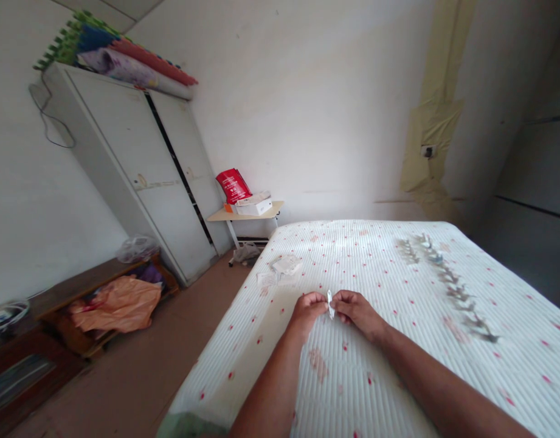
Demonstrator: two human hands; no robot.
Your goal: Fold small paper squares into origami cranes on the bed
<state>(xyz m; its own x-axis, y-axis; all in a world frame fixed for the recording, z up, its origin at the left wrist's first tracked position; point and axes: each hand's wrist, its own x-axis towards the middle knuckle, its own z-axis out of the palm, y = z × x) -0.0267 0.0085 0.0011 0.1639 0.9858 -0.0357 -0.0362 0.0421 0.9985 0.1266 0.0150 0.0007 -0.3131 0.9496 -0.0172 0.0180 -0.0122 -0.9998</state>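
A small, narrow strip of folded white paper (329, 298) stands upright between my two hands, just above the patterned bed cover (334, 359). My left hand (309, 310) pinches its left side with thumb and fingertips. From the right, my right hand (357, 311) is closed on the opposite edge of the same paper. Fine creases on it are too small to make out. Farther off to the left lies a small stack of flat paper sheets (287, 264). On the right, rows of small pointed folded paper figures (450, 280) run along the cover.
A small table (219, 215) beyond the bed holds a red bag (234, 185) and a white box (255, 208). A grey cabinet (124, 140) with rolled mats (138, 76) on top stands left. An orange plastic bag (120, 303) lies on low wooden furniture.
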